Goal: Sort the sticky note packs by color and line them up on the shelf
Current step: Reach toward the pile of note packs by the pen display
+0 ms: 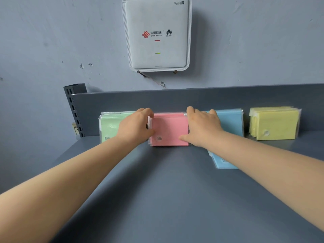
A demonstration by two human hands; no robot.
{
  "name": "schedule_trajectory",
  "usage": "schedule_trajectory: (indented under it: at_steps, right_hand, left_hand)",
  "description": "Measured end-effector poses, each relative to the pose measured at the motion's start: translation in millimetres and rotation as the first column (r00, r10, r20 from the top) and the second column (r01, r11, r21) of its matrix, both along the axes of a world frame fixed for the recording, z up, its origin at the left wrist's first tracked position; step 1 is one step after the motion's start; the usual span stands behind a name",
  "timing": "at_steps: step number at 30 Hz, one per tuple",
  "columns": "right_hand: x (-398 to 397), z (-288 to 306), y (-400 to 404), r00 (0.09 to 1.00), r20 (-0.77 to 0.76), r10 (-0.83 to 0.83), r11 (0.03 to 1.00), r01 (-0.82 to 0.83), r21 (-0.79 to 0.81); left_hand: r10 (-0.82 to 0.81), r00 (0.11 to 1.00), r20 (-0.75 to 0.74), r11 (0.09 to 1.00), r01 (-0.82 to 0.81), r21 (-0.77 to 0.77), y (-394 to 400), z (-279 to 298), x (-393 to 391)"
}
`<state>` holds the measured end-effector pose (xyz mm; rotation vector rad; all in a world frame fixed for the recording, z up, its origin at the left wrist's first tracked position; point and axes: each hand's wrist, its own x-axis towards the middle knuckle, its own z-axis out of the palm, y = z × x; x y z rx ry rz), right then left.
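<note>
Four groups of sticky note packs lean upright against the back wall of the grey shelf (166,190). From left to right they are green packs (109,126), pink packs (169,128), blue packs (230,121) and yellow packs (274,122). My left hand (135,126) grips the left edge of the pink packs, fingers curled over the top corner. My right hand (201,127) grips their right edge, thumb on the front face. One blue pack (223,161) lies flat on the shelf under my right forearm, partly hidden.
A white WiFi router (157,34) hangs on the wall above the shelf. A slotted dark metal upright (73,109) stands at the shelf's left end. A gap separates the blue and yellow packs.
</note>
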<state>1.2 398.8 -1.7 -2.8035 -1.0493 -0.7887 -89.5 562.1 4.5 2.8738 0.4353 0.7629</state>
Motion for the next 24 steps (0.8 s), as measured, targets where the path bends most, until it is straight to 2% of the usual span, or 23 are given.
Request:
schedule_trajectory:
  at_steps: [3,6,8,12,16,18,21,24]
  right_hand:
    - [-3,10,-14,0.995,-0.033,0.093,0.995,-0.092,0.032]
    - [-4,24,-47,0.956,-0.214,0.199,0.978,-0.179,0.109]
    - [-2,28,-74,0.914,-0.341,0.219,0.975,-0.193,0.109]
    - [12,22,-121,0.848,-0.52,0.102,0.994,-0.1,0.032]
    - [20,14,-147,0.751,-0.656,-0.078,0.995,0.013,-0.102]
    - [23,9,-153,0.721,-0.685,-0.105,0.989,0.001,-0.15]
    - [28,3,-158,0.718,-0.692,-0.078,0.995,0.014,-0.097]
    - [29,0,-159,0.749,-0.659,-0.068,0.998,0.046,-0.051]
  left_hand:
    - [-0.023,1.0,0.002,0.998,0.023,0.064,-8,4,-4]
    - [-0.125,0.992,-0.026,0.989,0.126,0.072,-28,7,-9]
    - [-0.19,0.977,-0.101,0.98,0.195,0.047,-47,4,-9]
    - [-0.367,0.904,-0.22,0.928,0.34,-0.152,-85,-14,1]
    - [-0.415,0.86,-0.297,0.902,0.345,-0.26,-110,-19,17]
    - [-0.395,0.848,-0.354,0.909,0.305,-0.284,-117,-17,24]
    - [-0.382,0.817,-0.433,0.919,0.286,-0.271,-122,-13,31]
    - [-0.364,0.829,-0.425,0.92,0.25,-0.302,-122,-11,40]
